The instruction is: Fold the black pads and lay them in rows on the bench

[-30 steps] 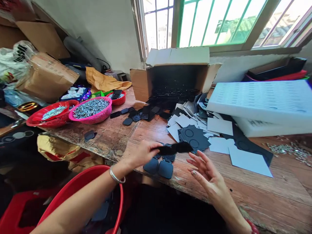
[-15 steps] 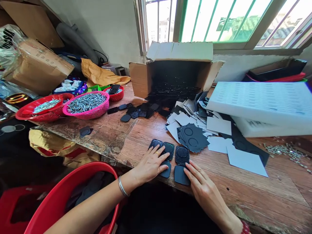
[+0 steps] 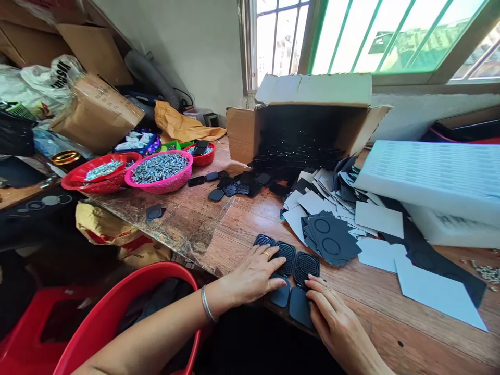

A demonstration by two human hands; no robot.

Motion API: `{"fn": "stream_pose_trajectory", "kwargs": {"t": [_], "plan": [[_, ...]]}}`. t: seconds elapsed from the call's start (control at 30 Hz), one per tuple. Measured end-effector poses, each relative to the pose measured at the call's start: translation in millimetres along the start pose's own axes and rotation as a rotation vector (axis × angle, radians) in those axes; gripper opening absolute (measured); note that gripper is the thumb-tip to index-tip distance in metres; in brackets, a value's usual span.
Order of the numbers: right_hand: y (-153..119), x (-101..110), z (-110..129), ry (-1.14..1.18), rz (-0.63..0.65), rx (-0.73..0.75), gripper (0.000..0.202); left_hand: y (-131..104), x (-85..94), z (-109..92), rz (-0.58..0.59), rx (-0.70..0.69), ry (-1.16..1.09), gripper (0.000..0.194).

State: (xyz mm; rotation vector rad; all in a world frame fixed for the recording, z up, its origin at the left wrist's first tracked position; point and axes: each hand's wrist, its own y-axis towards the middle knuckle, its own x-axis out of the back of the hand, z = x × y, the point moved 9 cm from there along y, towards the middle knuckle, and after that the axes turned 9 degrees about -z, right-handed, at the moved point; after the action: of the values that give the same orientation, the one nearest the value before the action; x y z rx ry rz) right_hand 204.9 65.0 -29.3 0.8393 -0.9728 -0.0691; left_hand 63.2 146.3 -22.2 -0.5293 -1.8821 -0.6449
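Three unfolded black plastic cases lie side by side near the table's front edge, each with a grid-patterned half and a smooth half; the left one is largely covered. My left hand point(image 3: 250, 276) rests palm down with fingers spread over the left case point(image 3: 264, 239) and the middle case point(image 3: 287, 255). Along the right side of the right-hand case point(image 3: 307, 268), my right hand point(image 3: 339, 315) lies with its fingers stretched out, the fingertips touching near the hinge. Its thumb is hidden. Just beyond the cases is a stack of black sheets with ring marks point(image 3: 332, 239).
Beyond the sheets are scattered white cards point(image 3: 378, 217) and an open cardboard box point(image 3: 240, 135) of black pieces. White foam trays point(image 3: 429, 166) are stacked at right. Baskets of metal parts, one pink point(image 3: 160, 185), stand at left. A red tub point(image 3: 91, 328) sits below the table edge.
The view has turned left, so the table and its contents appear farther right. Both hands stay at the cases; my right fingertips now bend slightly more over the right case's edge.
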Motion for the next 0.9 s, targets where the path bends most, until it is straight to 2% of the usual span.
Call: {"fn": "stream_pose_trajectory", "kwargs": {"t": [0.07,0.17,0.23,0.3,0.4,0.5,0.6,0.7,0.77,0.8,0.9], "plan": [[0.1,-0.7,-1.4,0.0,0.001,0.006,0.023,20.4,14.9,26.4,-0.05,0.075,-0.028,0.047],[1.2,0.5,-1.3,0.007,0.014,-0.002,0.024,61.2,47.6,92.6,-0.188,0.317,0.006,0.034],[2.3,3.0,-1.9,0.029,0.02,-0.035,0.023,85.7,67.4,138.1,-0.284,0.488,0.041,0.037],[4.2,9.8,-3.1,0.062,-0.013,-0.079,0.022,102.7,79.0,175.9,-0.354,0.656,0.05,0.045],[7.0,23.6,-4.9,0.097,-0.079,-0.122,0.023,115.3,78.8,210.1,-0.376,0.842,-0.018,0.051],[6.0,37.0,-9.6,0.092,-0.108,-0.16,0.024,114.5,70.5,223.1,-0.35,0.955,-0.175,0.037],[-1.9,53.9,-18.0,0.099,-0.16,-0.219,0.023,100.8,67.5,222.2,-0.353,1.029,-0.392,0.032],[-14.9,66.1,-27.8,0.178,-0.21,-0.324,0.021,76.5,67.1,201.2,-0.384,1.072,-0.653,0.026],[-23.2,66.1,-37.4,0.286,-0.231,-0.481,0.019,57.4,60.6,169.0,-0.375,1.08,-0.843,0.013],[-26.6,62.7,-42.6,0.374,-0.242,-0.592,0.018,47.6,53.9,146.5,-0.353,1.077,-0.939,0.007],[-29.9,43.0,-50.8,0.771,-0.316,-0.962,0.037,16.9,20.7,61.2,-0.213,1.075,-1.185,0.004]]}}
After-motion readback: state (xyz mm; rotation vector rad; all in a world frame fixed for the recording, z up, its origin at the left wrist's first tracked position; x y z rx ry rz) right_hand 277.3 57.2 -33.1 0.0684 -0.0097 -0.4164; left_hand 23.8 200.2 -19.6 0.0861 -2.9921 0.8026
